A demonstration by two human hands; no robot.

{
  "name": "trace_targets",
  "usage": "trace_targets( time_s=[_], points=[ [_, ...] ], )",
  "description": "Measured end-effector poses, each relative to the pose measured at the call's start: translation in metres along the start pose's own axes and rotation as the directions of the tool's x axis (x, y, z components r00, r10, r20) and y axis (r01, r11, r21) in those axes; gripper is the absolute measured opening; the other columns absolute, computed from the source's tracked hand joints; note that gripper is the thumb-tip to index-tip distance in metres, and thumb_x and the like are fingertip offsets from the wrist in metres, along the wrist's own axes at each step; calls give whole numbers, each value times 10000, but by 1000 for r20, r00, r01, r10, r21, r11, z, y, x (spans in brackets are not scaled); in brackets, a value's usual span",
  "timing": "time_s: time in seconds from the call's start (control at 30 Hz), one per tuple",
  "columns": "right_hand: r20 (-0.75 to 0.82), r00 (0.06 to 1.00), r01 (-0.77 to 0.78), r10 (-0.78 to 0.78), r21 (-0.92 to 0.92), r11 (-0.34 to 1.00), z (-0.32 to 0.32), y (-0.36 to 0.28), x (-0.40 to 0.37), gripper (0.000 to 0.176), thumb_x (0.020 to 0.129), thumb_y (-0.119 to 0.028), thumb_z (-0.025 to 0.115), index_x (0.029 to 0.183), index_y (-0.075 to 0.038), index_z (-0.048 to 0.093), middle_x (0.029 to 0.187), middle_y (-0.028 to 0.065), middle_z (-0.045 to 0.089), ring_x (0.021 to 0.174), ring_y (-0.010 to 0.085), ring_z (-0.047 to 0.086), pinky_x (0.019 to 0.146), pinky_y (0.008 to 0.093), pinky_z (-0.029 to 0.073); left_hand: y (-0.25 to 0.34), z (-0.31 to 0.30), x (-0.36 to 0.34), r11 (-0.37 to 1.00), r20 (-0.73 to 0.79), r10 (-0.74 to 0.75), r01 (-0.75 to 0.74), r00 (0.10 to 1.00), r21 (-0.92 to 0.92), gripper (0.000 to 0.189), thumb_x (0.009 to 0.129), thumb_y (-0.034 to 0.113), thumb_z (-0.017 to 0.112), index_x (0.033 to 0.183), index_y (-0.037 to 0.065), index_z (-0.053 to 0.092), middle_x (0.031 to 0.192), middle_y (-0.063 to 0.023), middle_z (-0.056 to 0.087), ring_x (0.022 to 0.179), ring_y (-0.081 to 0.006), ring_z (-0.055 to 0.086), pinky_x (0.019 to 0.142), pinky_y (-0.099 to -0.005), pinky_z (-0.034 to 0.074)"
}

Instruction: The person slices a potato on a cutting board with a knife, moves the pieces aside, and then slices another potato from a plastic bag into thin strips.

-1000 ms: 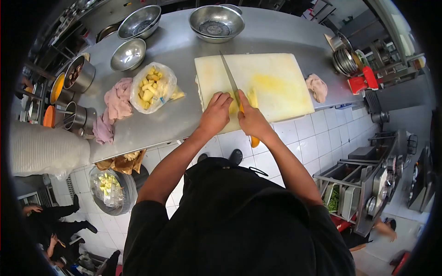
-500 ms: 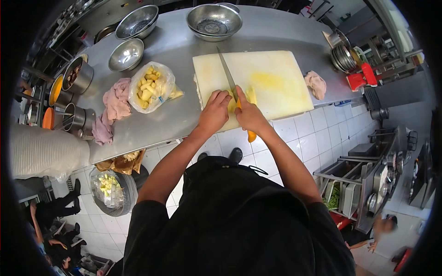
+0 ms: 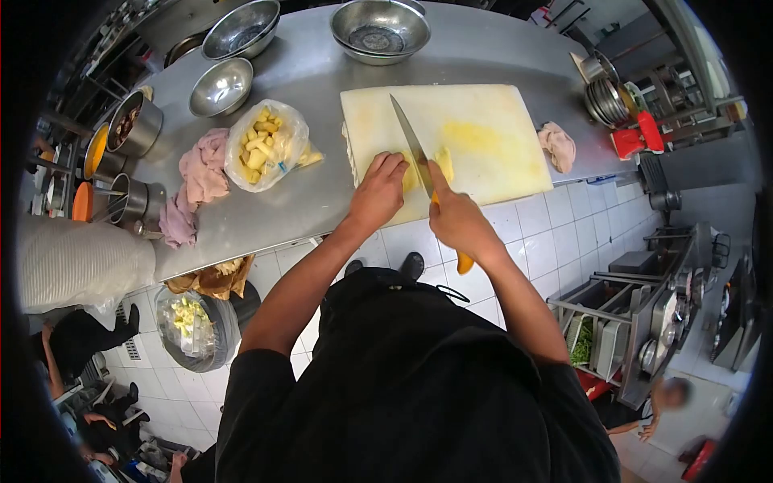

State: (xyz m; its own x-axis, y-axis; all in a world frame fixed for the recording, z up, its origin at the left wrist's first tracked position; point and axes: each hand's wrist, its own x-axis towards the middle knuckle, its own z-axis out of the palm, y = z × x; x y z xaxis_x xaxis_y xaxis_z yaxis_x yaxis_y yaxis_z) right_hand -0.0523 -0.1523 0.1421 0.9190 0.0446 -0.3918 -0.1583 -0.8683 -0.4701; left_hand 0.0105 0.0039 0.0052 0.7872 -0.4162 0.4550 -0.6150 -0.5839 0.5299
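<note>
My right hand (image 3: 462,225) is wrapped round the yellow-orange handle of a long kitchen knife (image 3: 410,130), its blade pointing away from me and to the left. My left hand (image 3: 378,191) has its fingers curled down over a yellow peeled piece (image 3: 411,178) that looks like potato, just left of the blade. Another yellow piece (image 3: 444,163) lies right of the blade. All this is at the near part of a white cutting board (image 3: 503,121), which has a yellow stain. A clear plastic bag (image 3: 288,138) of similar yellow pieces stands to the left.
Metal bowls (image 3: 380,36) stand on the far side of the steel table (image 3: 310,84). Pink cloths (image 3: 205,165) lie left of the bag, another cloth (image 3: 557,146) right of the board. A lined bin (image 3: 211,338) stands below the table's edge. Other people are at lower left and right.
My right hand has drawn the knife back toward me and to the right, with its tip now nearer. My left hand stays nearly in place over the yellow piece.
</note>
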Motion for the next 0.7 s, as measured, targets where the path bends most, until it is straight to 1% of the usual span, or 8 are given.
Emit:
trace_targets(
  time_s=[0.1,0.13,0.27,0.33,0.43,0.57,0.67,0.7],
  points=[
    [-21,999,26,-26,-14,1000,12,5,-15,796,916,-43,510,1638,-30,176,902,373,689,904,538,677,903,581,520,1,-3,1,1000,19,-23,22,1000,12,425,788,-59,633,1211,-51,674,1305,-121,603,1291,-296,527,1103,-377,467],
    [-58,997,44,-45,-32,999,20,9,-15,800,904,-27,509,1632,-13,179,875,367,687,870,541,677,888,587,523,1,-2,1,1000,15,-27,27,1000,6,423,789,-56,633,1210,-50,676,1302,-122,604,1293,-296,527,1106,-376,465],
    [-93,995,47,-45,25,999,46,20,11,800,918,-44,522,1640,-48,179,858,361,682,842,546,669,857,588,523,-1,1,1,1000,6,-13,13,1000,8,423,789,-52,637,1211,-48,677,1307,-124,603,1293,-300,526,1109,-377,463],
    [-108,992,71,-63,71,995,44,23,37,788,946,-69,533,1648,-88,175,881,366,678,865,544,662,841,585,518,-3,1,2,1000,1,-14,14,1000,28,427,788,-51,638,1214,-48,675,1310,-127,603,1292,-303,525,1108,-378,463],
    [-156,979,148,-131,106,983,35,25,60,789,949,-77,527,1653,-107,171,840,367,668,822,535,664,800,579,524,0,1,2,1000,11,2,-2,1000,-4,427,789,-51,639,1214,-50,671,1307,-129,604,1290,-306,525,1105,-381,464],
    [-4,1000,15,-15,120,993,11,9,23,786,946,-69,524,1650,-93,175,855,354,683,842,528,670,806,575,522,1,0,2,999,-45,-11,9,999,-48,350,825,-81,606,1167,-53,675,1271,-137,627,1239,-328,556,1061,-399,486],
    [-38,997,68,-68,11,998,14,15,-13,795,945,-66,529,1648,-80,160,866,348,691,857,535,668,827,591,516,1,-3,0,1000,-2,-13,13,1000,-18,415,790,-59,630,1203,-54,669,1297,-131,611,1274,-307,535,1100,-384,467],
    [-31,998,55,-55,1,999,18,15,-18,798,944,-65,532,1648,-76,156,868,349,690,858,538,667,833,596,514,0,-2,0,1000,-3,-18,18,1000,-15,415,791,-58,628,1203,-53,669,1298,-131,612,1272,-306,536,1099,-383,467]
  ],
)
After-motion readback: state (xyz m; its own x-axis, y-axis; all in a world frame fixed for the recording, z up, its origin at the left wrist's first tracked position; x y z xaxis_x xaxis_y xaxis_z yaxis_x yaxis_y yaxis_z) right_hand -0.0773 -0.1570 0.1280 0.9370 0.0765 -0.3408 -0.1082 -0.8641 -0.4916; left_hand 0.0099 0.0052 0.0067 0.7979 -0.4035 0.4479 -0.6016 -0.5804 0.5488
